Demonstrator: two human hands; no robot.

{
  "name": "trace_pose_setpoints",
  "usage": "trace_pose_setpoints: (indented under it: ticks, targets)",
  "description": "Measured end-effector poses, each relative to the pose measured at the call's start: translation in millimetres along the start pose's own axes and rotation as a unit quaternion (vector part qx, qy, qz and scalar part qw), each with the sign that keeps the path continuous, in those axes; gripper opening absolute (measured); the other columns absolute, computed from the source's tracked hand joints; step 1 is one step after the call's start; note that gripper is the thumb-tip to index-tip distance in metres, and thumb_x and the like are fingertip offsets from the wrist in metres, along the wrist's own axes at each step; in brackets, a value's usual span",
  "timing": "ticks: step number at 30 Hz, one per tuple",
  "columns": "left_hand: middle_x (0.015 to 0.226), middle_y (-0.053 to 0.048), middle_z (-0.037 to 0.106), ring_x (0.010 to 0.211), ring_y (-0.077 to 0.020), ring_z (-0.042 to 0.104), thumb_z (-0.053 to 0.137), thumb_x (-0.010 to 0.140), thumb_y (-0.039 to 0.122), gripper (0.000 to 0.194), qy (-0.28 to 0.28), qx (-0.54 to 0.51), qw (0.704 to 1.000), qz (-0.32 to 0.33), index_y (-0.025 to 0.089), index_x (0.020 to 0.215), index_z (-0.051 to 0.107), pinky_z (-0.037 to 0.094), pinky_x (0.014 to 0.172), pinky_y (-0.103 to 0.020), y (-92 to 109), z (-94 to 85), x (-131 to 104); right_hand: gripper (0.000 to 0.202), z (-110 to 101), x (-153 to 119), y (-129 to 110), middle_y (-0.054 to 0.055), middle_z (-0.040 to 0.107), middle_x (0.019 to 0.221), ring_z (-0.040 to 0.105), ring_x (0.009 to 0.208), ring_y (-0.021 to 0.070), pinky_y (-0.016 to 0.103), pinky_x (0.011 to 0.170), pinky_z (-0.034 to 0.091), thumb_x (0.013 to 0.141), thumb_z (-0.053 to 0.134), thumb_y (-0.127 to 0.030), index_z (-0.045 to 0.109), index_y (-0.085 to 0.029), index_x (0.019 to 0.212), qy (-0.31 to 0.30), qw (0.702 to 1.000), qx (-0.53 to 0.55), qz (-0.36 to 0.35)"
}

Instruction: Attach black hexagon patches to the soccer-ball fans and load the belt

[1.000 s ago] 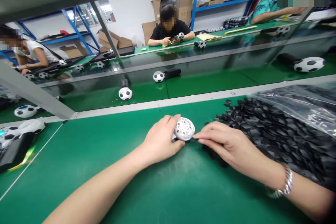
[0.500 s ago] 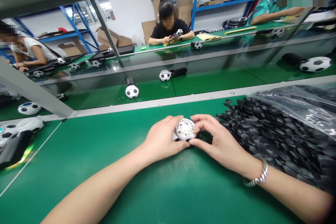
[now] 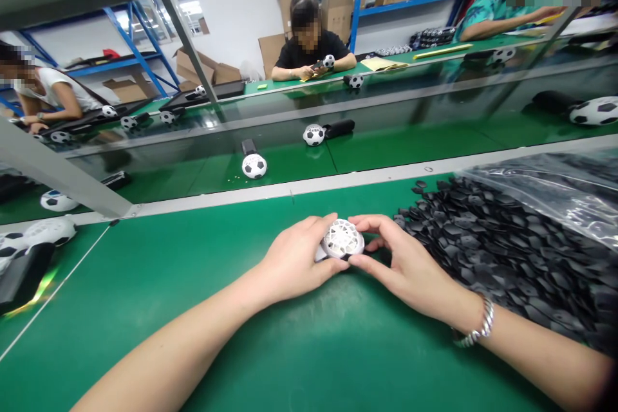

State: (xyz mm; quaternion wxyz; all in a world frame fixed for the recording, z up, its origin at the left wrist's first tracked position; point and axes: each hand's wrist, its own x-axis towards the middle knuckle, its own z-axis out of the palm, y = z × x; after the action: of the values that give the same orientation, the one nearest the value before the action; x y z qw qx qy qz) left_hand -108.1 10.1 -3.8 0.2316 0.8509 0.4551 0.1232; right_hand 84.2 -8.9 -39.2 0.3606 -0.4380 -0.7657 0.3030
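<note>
Between my hands, just above or on the green tabletop (image 3: pixel 203 283), is a round white piece with a vented, football-patterned face (image 3: pixel 344 238). My left hand (image 3: pixel 302 254) grips its left side, thumb along the near edge and fingers behind. My right hand (image 3: pixel 400 257) closes on its right side with thumb and fingertips at the rim. A dark part shows under the near edge, mostly hidden. A large heap of small black plastic pieces (image 3: pixel 506 257) lies to the right of my right hand.
A clear plastic bag (image 3: pixel 555 199) covers part of the heap. Beyond the metal rail (image 3: pixel 232 193), a green conveyor (image 3: pixel 284 161) carries football-headed black devices (image 3: pixel 254 166). More devices (image 3: pixel 29 270) lie at left, near a slanted post (image 3: pixel 62 167). Several people sit across.
The football-headed devices on the conveyor have shifted to the right. My hands stay around the white piece, whose vented face has turned slightly. My right fingers have shifted slightly at its rim.
</note>
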Motion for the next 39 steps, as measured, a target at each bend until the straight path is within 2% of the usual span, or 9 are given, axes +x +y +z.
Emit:
trace_pose_setpoints:
  ticks: [4,9,12,15,18,22,26,32,39]
  targets:
    - [0.119,-0.009,0.055,0.107,-0.025,0.052,0.059,0.076,0.038,0.06,0.018,0.01,1.0,0.008,0.017,0.129,0.039,0.044,0.09,-0.038,1,3.0,-1,0.027,-3,3,-3,0.008,0.054,0.112,0.054,0.095,0.0213,0.034,0.069,0.05,0.082,0.056,-0.027,0.044,-0.022,0.106,0.002,1.0,-0.025,0.011]
    - [0.121,-0.005,0.054,0.106,-0.0247,0.051,0.064,0.07,0.041,0.066,0.005,0.012,1.0,0.015,0.022,0.128,0.039,0.044,0.087,-0.037,-2,1.4,0,0.022,-24,9,7,0.005,0.058,0.099,0.055,0.091,0.0212,0.033,0.072,0.048,0.082,0.056,-0.035,0.052,-0.022,0.099,-0.04,0.997,-0.055,0.049]
    - [0.123,-0.003,0.054,0.107,-0.0257,0.048,0.062,0.07,0.027,0.063,0.015,0.06,0.998,0.028,0.024,0.129,0.039,0.041,0.089,-0.04,-7,-3.5,1,0.015,-31,9,16,0.004,0.057,0.091,0.055,0.088,0.0222,0.036,0.075,0.046,0.082,0.057,-0.034,0.059,-0.023,0.091,-0.073,0.983,-0.167,0.039]
    - [0.124,0.001,0.054,0.108,-0.0233,0.046,0.047,0.07,0.007,0.064,0.034,0.088,0.995,0.033,0.028,0.129,0.038,0.039,0.088,-0.039,-12,-5.9,3,0.009,-28,8,17,0.004,0.056,0.09,0.055,0.089,0.0227,0.036,0.075,0.045,0.083,0.055,-0.03,0.06,-0.024,0.087,-0.097,0.973,-0.21,0.022]
    - [0.127,0.004,0.052,0.109,-0.0204,0.046,0.039,0.066,-0.001,0.069,0.026,0.079,0.995,0.059,0.03,0.128,0.039,0.035,0.093,-0.039,-15,-4.7,6,0.005,-25,8,9,0.001,0.057,0.079,0.056,0.076,0.0192,0.032,0.068,0.045,0.084,0.052,-0.025,0.055,-0.022,0.081,-0.109,0.979,-0.17,0.027]
    - [0.127,0.005,0.052,0.111,-0.0189,0.046,0.037,0.065,-0.003,0.07,0.014,0.061,0.994,0.089,0.031,0.126,0.041,0.026,0.101,-0.042,-18,-2.7,8,0.01,-26,6,-2,-0.003,0.057,0.067,0.053,0.057,0.0141,0.027,0.055,0.044,0.089,0.043,-0.023,0.053,-0.024,0.088,-0.128,0.987,-0.082,0.047]
    - [0.127,0.004,0.052,0.113,-0.0193,0.045,0.037,0.064,-0.003,0.071,0.009,0.05,0.996,0.079,0.032,0.126,0.041,0.023,0.103,-0.045,-19,-3.8,9,0.011,-29,4,-3,0.001,0.063,0.082,0.059,0.071,0.0161,0.028,0.064,0.048,0.086,0.05,-0.025,0.059,-0.025,0.093,-0.09,0.994,-0.06,0.03]
    - [0.127,0.008,0.052,0.113,-0.0168,0.044,0.035,0.067,-0.004,0.07,0.0,0.027,0.994,0.104,0.035,0.125,0.042,0.018,0.107,-0.047,-19,-3.7,7,0.016,-30,0,-7,0.003,0.062,0.088,0.058,0.082,0.0182,0.031,0.072,0.048,0.087,0.05,-0.026,0.065,-0.026,0.09,-0.044,0.992,-0.091,-0.076]
    - [0.121,0.001,0.056,0.117,-0.0198,0.042,0.044,0.069,0.003,0.069,0.004,0.034,0.997,0.071,0.031,0.131,0.035,0.012,0.108,-0.052,-16,0.0,5,0.013,-22,-2,-19,0.003,0.063,0.084,0.057,0.078,0.0183,0.032,0.07,0.047,0.087,0.05,-0.027,0.062,-0.024,0.087,-0.056,0.997,-0.042,-0.028]
